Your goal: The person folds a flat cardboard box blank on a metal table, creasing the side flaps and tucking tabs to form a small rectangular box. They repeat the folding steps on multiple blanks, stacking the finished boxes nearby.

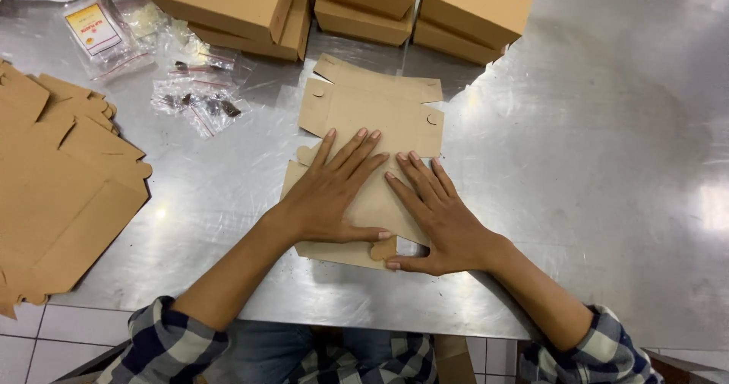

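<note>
Where the two hands meet at the table's middle, a flat die-cut cardboard box blank lies on the brushed stainless-steel table, near the front edge. The blank is plain brown kraft board, matte, with notched tabs and small half-round slits along its far flaps. The left hand lies palm down on it, fingers spread and straight, clasping nothing. The right hand lies flat beside it, fingers likewise extended, thumb tucked along the blank's near edge; it too presses rather than grasps. The hands cover the blank's lower half, so any fold lines there cannot be made out.

To the left, a stack of unfolded blanks of the same board fans out loosely, overhanging the table edge and cut off by the frame. At the far side stand assembled brown boxes, stacked two high, their tops out of view. Between the two lie small clear plastic sachets with dark contents too small to identify, and one sachet with a white and yellow label. The metal surface is scuffed and reflects glare at the right. Checked flannel sleeves show at the bottom edge.
</note>
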